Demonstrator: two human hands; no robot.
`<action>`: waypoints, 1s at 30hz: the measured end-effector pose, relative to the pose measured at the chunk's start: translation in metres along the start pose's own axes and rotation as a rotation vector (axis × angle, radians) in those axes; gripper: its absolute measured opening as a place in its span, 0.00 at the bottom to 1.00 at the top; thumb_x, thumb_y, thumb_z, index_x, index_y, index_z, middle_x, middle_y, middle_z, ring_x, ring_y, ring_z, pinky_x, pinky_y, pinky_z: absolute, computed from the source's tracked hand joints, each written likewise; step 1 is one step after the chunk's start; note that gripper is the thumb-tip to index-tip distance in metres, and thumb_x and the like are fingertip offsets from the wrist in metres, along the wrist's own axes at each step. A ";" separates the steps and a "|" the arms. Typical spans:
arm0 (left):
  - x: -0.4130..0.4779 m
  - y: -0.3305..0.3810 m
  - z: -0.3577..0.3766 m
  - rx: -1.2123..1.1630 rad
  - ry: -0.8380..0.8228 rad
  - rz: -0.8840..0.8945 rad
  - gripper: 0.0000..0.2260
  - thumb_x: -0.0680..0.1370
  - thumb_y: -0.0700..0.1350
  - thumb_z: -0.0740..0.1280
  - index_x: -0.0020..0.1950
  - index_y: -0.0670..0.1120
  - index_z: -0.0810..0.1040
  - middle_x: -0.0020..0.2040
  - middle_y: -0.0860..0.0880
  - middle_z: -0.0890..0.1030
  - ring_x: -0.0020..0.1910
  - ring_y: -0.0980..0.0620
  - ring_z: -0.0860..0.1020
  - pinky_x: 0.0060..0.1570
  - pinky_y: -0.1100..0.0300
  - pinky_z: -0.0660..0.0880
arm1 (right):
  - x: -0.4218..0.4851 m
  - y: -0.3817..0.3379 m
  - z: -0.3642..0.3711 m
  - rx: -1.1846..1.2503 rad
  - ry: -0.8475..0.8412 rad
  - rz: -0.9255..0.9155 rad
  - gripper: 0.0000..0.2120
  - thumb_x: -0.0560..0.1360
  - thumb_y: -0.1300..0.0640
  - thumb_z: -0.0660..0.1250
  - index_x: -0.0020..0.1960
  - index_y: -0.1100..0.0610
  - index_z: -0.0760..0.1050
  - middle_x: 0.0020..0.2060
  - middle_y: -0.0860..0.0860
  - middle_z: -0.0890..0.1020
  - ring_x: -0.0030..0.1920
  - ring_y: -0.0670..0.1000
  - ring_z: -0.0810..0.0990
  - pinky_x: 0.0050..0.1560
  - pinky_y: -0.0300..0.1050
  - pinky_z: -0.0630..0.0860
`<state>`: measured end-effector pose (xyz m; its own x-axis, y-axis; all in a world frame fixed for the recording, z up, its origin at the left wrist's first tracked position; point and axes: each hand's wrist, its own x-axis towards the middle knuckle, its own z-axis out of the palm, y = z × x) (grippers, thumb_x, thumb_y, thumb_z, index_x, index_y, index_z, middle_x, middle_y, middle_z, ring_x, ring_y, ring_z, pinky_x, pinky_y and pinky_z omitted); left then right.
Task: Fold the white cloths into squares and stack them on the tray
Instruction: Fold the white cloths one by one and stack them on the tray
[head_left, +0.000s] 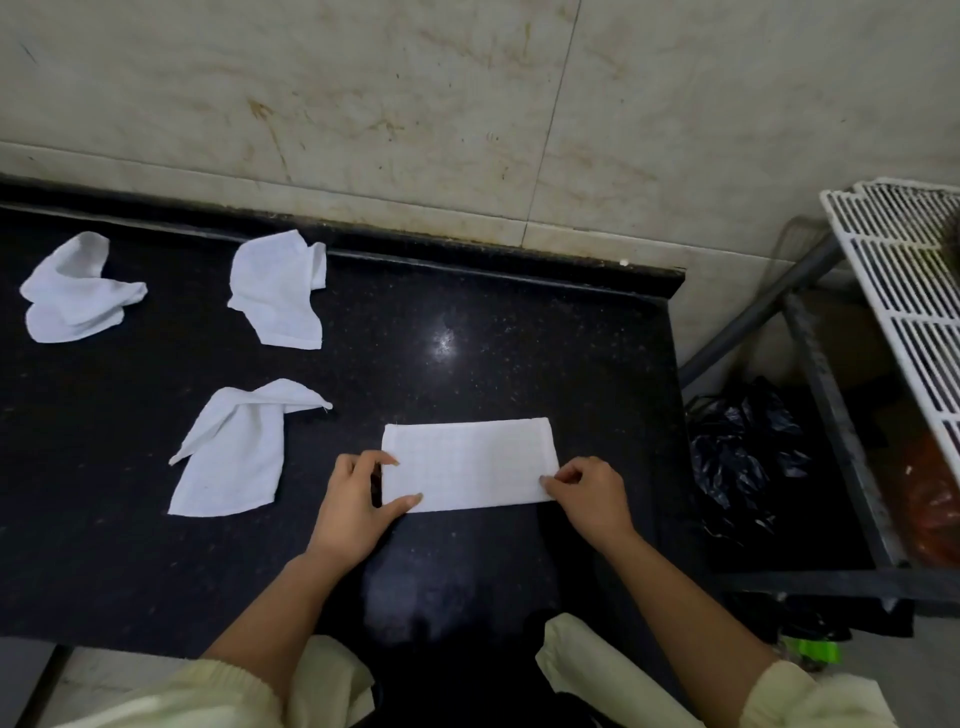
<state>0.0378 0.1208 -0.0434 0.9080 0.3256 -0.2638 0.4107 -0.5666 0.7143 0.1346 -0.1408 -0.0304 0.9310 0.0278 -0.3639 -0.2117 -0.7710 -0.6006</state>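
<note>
— How's your light?
— Dim and soft, from overhead. You get one hard glare spot on the glossy black tabletop (519, 374) and a hazy sheen near its front edge.
— And sharpness?
— Your centre is fairly crisp, though the folded cloth (467, 467) nearly bleaches out. Your wide lens bows the wall (363, 104) seams, and the rack (904, 291) softens at the edge.

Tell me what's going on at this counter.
A person is folding white cloths on a black counter. The left hand grips the left end of a half-folded cloth, which lies as a long rectangle, and the right hand pinches its near right corner. Three more lie crumpled and unfolded to the left: the far-left cloth, the far-middle cloth and the near cloth. No finished stack is in view.
</note>
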 end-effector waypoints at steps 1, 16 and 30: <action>0.001 0.001 -0.001 -0.020 -0.005 -0.009 0.21 0.69 0.50 0.77 0.57 0.53 0.73 0.53 0.52 0.69 0.47 0.57 0.74 0.48 0.69 0.69 | 0.001 -0.002 0.000 0.010 0.018 0.022 0.08 0.71 0.54 0.74 0.44 0.57 0.77 0.46 0.51 0.77 0.44 0.48 0.77 0.44 0.41 0.74; 0.010 -0.004 -0.012 -0.165 -0.031 -0.054 0.16 0.68 0.43 0.78 0.52 0.50 0.78 0.47 0.48 0.74 0.43 0.53 0.75 0.43 0.71 0.70 | 0.011 -0.049 -0.003 0.275 -0.098 0.371 0.06 0.68 0.63 0.70 0.35 0.61 0.73 0.36 0.55 0.78 0.34 0.50 0.74 0.32 0.42 0.71; 0.012 -0.014 -0.013 -0.351 -0.041 -0.105 0.16 0.68 0.36 0.76 0.52 0.50 0.79 0.43 0.48 0.75 0.40 0.55 0.73 0.49 0.64 0.73 | -0.009 -0.106 0.022 0.530 -0.230 0.088 0.08 0.70 0.65 0.73 0.43 0.56 0.76 0.43 0.53 0.82 0.39 0.49 0.79 0.37 0.42 0.75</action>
<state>0.0419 0.1423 -0.0478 0.8678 0.3333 -0.3686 0.4551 -0.2353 0.8588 0.1425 -0.0454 0.0205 0.8271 0.1613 -0.5385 -0.4605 -0.3549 -0.8136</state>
